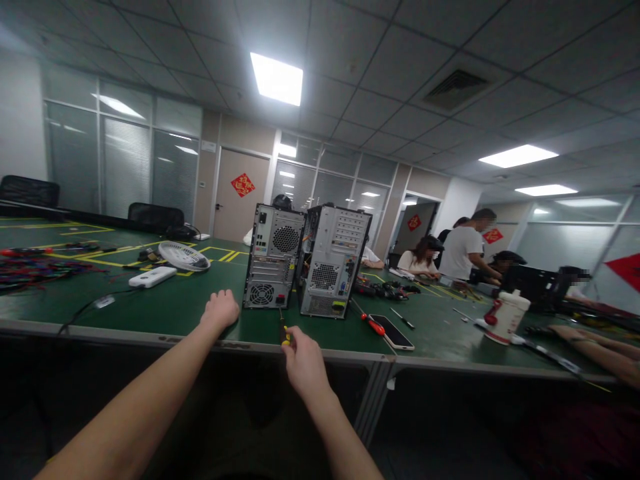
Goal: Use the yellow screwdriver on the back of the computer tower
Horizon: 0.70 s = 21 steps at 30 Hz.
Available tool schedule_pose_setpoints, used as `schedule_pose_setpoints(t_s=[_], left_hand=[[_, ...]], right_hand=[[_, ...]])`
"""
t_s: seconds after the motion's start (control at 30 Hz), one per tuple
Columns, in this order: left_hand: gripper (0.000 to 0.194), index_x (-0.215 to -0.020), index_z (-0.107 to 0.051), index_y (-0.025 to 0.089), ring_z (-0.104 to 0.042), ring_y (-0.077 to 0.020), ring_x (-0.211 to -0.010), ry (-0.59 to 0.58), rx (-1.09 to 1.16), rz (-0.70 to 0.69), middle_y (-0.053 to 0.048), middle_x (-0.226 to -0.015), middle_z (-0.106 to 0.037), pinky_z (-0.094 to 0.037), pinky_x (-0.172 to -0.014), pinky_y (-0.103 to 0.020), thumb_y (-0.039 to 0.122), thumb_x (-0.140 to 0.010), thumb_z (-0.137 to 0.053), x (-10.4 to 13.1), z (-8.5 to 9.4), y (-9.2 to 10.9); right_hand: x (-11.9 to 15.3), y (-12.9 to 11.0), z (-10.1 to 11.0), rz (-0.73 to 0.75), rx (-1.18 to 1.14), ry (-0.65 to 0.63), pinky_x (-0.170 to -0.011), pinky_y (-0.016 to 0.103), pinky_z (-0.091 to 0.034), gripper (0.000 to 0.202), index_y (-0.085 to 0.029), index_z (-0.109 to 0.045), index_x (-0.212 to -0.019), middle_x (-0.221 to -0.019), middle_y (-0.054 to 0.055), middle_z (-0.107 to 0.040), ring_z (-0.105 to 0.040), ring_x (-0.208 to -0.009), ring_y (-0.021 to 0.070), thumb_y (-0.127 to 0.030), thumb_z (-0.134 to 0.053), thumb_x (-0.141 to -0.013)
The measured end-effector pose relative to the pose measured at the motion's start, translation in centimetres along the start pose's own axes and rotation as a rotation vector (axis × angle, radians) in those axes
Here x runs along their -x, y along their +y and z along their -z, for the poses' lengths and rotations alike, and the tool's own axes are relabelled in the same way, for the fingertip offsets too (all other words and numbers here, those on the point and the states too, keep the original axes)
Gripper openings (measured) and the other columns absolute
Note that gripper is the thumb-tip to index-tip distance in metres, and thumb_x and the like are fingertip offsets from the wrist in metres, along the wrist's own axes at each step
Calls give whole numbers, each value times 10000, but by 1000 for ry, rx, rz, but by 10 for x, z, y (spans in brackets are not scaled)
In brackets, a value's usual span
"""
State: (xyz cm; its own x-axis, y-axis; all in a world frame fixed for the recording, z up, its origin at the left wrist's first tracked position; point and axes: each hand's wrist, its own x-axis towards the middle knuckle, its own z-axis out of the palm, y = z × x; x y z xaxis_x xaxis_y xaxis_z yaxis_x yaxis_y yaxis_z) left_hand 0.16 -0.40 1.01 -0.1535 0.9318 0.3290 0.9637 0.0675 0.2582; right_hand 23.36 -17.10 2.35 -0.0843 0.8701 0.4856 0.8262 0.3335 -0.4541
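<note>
Green table (440, 333) | two computer towers (274, 267) | red screwdriver (375, 325) | phone (393, 331) | white cup (510, 319)

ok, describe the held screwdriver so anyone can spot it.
On the green table stand two computer towers. In front of the left tower, the right hand holds the screwdriver. Its handle shows yellow, unlike the red-handled screwdriver by the phone.

To the right of the right grip (306, 363) I see, from my end, a smartphone (394, 332) lying on the tabletop (440, 343), with a white tumbler (511, 319) farther right. Well left of that grip I make out a white power strip (153, 277), a white oval grille (183, 257) and tangled cables (43, 270).
</note>
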Motion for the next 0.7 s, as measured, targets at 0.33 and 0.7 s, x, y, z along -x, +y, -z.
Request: schedule_pose_setpoints(t_s=[0.33,0.7], left_hand=[[443,-1229,-534,52,-513,-345,-1143,13,-8,-6,-244,-1244,-555,-439,-889,-444,240,-886,-326,2,-1,0],[437,-1228,-540,58,-515,-339,-1134,10,-11,2,-233,-1234,-562,-435,-885,-428,249,-892,-336,-2,-4,-2]], right_hand=[[-1,0,-4,-57,14,-19,-691,251,-410,136,-215,-598,-1037,-899,47,-709,-664,-818,185,-278,-524,-942],[0,1,-2,-12,80,25,-776,272,-437,175,-226,-606,-1074,-987,46,-698,-652,-916,197,-229,-556,-906]])
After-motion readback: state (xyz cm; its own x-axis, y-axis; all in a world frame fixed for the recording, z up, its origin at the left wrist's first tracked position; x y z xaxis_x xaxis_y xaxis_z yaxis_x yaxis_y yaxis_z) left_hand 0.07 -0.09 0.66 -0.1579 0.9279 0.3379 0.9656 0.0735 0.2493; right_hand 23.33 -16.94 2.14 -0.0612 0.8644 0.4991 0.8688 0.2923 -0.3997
